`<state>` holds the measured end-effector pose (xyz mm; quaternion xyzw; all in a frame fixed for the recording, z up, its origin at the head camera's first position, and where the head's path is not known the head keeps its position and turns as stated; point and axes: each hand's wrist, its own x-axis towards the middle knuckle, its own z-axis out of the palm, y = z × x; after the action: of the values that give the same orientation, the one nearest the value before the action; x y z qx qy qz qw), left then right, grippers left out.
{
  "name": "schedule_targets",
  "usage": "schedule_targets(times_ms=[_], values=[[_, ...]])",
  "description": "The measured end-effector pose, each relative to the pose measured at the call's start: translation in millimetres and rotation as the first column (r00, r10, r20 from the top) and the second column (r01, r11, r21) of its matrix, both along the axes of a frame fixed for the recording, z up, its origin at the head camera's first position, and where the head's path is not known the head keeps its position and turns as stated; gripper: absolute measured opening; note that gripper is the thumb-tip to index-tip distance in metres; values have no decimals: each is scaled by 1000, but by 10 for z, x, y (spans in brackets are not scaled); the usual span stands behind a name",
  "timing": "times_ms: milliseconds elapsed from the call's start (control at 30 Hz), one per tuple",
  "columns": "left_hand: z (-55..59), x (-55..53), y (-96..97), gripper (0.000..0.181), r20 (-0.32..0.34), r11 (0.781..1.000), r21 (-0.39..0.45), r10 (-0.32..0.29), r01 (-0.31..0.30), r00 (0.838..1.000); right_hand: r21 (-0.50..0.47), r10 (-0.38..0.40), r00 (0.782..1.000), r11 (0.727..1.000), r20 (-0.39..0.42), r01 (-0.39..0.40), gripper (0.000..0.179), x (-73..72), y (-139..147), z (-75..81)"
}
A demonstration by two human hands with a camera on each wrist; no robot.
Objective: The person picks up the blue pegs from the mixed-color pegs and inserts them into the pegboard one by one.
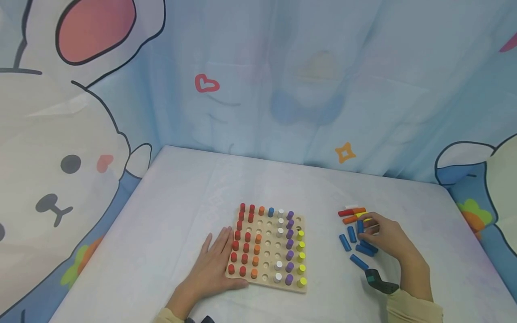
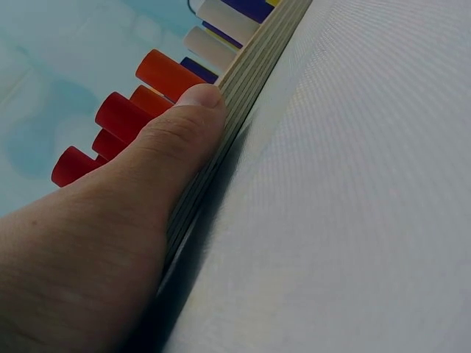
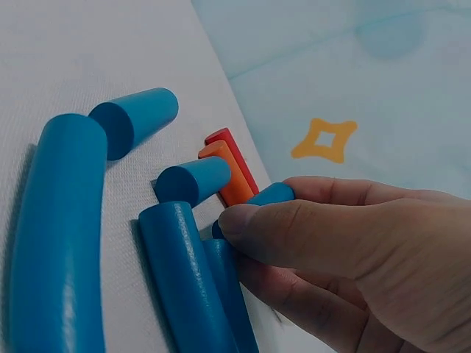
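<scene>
A wooden pegboard (image 1: 271,255) with columns of red, orange, white, purple and yellow pegs lies on the table. Along the back row stands a single blue peg (image 1: 271,211). My left hand (image 1: 212,271) rests against the board's left side and near corner, fingers straight; in the left wrist view the thumb (image 2: 180,136) lies along the board's edge. At the right, my right hand (image 1: 385,235) pinches a blue peg (image 3: 272,195) between thumb and fingers. Several loose blue pegs (image 1: 345,242) lie around that hand, some very close in the right wrist view.
Beyond the blue pegs lie loose red (image 1: 345,212), orange (image 1: 350,220), yellow and white pegs. A white cloth covers the table (image 1: 194,188). A printed curtain (image 1: 258,89) hangs behind its back edge. Some holes in the board's middle columns hold no pegs.
</scene>
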<state>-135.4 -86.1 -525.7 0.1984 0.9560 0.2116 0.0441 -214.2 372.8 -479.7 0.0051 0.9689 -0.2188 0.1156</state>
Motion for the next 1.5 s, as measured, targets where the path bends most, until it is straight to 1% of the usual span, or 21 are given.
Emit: schedule_targets(times_ms=[267,500,867,1033,1200,1500], values=[[-3,-4,2,125,7,1000,-3,0,0,1000,-4,6,1000,1000,4,-6,53,-24,6,-24],[-20,-9,-5,124,-23,1000,-9,-6,5,1000,-8,3,1000,1000,-14,-3,51,-29,-4,-49],[-7,-2,-2,124,6,1000,-18,0,0,1000,-7,30,999,1000,-23,-30,47,-20,-38,-19],[-2,-2,1,125,16,1000,-22,1,-1,1000,-9,28,999,1000,-17,-28,47,-23,-47,-9],[-6,-9,0,125,13,1000,-19,4,-4,1000,-7,18,1000,1000,-16,-18,51,-23,-76,9],[-15,-3,-3,124,1,1000,-12,3,-3,1000,12,16,1000,1000,-22,-15,49,-25,-112,16]])
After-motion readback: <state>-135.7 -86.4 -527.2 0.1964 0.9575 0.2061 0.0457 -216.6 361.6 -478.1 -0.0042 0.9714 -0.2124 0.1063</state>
